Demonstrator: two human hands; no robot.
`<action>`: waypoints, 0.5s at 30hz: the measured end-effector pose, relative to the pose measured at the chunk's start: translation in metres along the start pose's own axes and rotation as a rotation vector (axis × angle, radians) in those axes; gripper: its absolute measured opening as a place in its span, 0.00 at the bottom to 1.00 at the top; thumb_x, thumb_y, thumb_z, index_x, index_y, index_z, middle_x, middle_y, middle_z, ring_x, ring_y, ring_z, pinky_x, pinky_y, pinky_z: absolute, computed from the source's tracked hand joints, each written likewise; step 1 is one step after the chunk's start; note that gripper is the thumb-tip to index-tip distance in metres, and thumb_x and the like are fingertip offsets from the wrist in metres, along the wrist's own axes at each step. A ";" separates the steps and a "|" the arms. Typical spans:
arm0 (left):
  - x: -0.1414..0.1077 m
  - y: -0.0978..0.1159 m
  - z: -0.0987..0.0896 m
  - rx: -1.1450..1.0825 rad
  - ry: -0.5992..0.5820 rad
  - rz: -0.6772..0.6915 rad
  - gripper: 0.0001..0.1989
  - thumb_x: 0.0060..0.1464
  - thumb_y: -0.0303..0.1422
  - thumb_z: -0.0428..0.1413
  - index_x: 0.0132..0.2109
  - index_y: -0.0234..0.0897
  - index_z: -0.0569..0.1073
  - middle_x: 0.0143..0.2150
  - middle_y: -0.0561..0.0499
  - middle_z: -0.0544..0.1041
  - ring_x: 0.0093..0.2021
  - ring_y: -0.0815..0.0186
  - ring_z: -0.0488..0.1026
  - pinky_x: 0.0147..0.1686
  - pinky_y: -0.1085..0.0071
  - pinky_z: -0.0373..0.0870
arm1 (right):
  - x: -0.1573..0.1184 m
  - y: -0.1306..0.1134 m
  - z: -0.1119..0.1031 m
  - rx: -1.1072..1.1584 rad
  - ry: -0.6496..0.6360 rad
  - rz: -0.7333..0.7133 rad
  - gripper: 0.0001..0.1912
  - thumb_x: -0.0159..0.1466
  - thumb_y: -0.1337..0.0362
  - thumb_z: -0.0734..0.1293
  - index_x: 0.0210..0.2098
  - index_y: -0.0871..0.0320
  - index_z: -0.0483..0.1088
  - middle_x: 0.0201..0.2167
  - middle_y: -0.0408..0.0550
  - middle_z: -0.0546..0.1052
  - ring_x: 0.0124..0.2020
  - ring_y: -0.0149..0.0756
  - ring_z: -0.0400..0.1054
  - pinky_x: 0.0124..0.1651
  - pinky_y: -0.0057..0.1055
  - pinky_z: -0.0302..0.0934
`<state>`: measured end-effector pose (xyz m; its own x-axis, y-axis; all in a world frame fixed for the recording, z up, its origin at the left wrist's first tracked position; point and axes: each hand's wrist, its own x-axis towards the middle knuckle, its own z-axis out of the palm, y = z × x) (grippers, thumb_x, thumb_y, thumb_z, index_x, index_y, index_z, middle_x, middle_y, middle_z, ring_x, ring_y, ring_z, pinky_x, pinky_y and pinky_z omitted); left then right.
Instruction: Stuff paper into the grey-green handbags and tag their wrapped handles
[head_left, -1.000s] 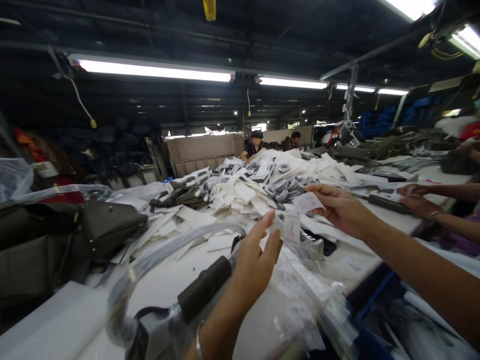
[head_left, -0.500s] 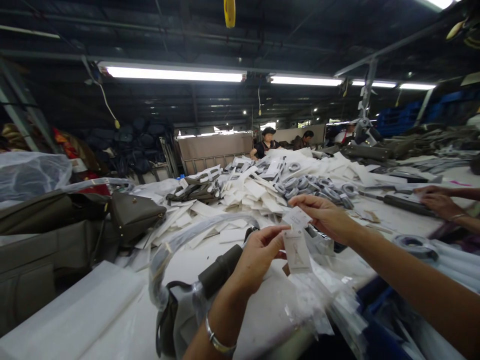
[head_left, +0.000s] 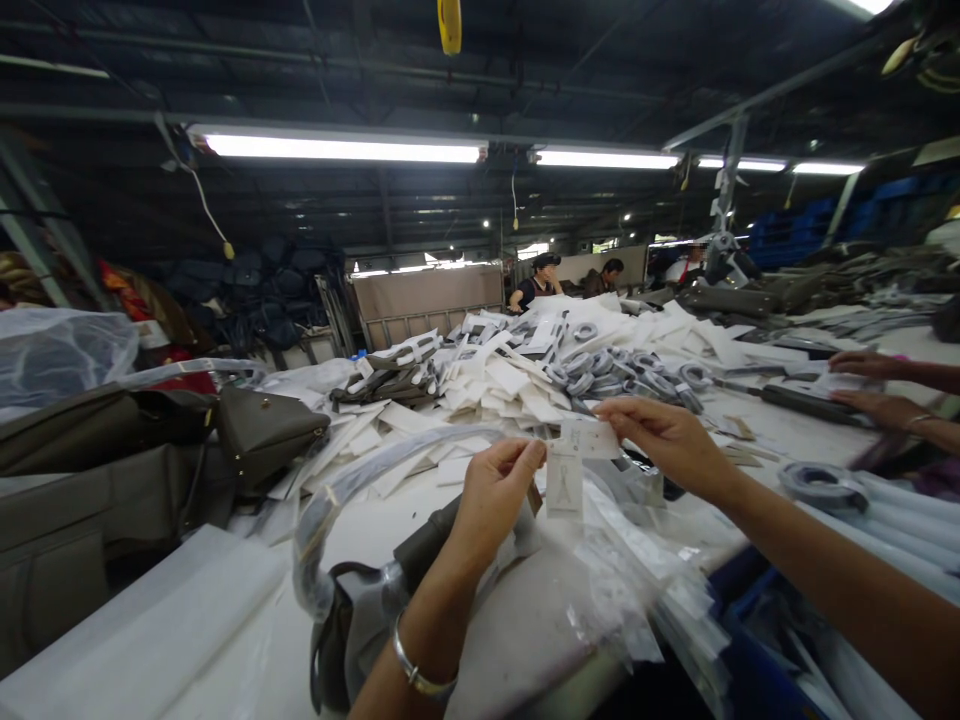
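Two white paper tags are stretched between my hands in front of me. My left hand (head_left: 491, 500) is closed in a pinch at the upper left corner of the hanging tag (head_left: 564, 488), which has a small printed drawing. My right hand (head_left: 671, 440) pinches the right end of the other white tag (head_left: 589, 438), which lies almost level. The two tags meet near their corners; how they are joined is too small to tell. Under my left forearm sits an olive handbag (head_left: 341, 640), partly hidden, its arched handle (head_left: 311, 540) wrapped in clear plastic.
White sheets (head_left: 510, 380) and grey wrapped rings (head_left: 607, 370) are heaped across the table. Olive bags (head_left: 270, 425) stand at left. Clear plastic bags (head_left: 622, 590) hang over the front edge beside a blue crate (head_left: 757, 640). A co-worker's hands (head_left: 877, 390) work at right.
My left hand has shifted slightly left and my right hand slightly right, drawing the tags apart. The upper tag has turned to nearly level. A distant person has raised a hand.
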<state>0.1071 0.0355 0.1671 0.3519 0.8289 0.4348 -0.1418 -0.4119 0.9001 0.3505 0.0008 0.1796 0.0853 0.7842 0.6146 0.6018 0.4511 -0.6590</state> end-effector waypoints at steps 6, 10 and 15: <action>0.004 0.007 0.000 -0.287 -0.097 -0.126 0.18 0.58 0.48 0.59 0.37 0.35 0.76 0.24 0.58 0.64 0.20 0.76 0.58 0.21 0.78 0.61 | -0.012 -0.003 -0.001 -0.135 -0.001 -0.071 0.20 0.68 0.47 0.62 0.47 0.51 0.78 0.40 0.47 0.81 0.34 0.39 0.75 0.42 0.36 0.71; 0.006 0.008 0.004 -0.339 -0.153 -0.197 0.17 0.58 0.46 0.60 0.38 0.34 0.75 0.26 0.58 0.64 0.17 0.81 0.52 0.16 0.81 0.49 | -0.025 0.001 0.014 0.001 -0.154 -0.067 0.25 0.71 0.47 0.58 0.62 0.51 0.68 0.55 0.51 0.76 0.55 0.45 0.72 0.59 0.43 0.65; 0.008 0.007 0.011 -0.335 -0.200 -0.209 0.16 0.60 0.44 0.59 0.40 0.33 0.76 0.29 0.55 0.68 0.17 0.82 0.53 0.15 0.81 0.44 | -0.051 -0.006 0.046 0.031 -0.255 -0.144 0.43 0.65 0.46 0.66 0.73 0.48 0.46 0.73 0.50 0.51 0.72 0.51 0.46 0.71 0.53 0.44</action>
<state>0.1185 0.0348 0.1766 0.5723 0.7783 0.2582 -0.3289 -0.0706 0.9417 0.3060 -0.0225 0.1327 -0.2041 0.7909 0.5769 0.5682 0.5756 -0.5881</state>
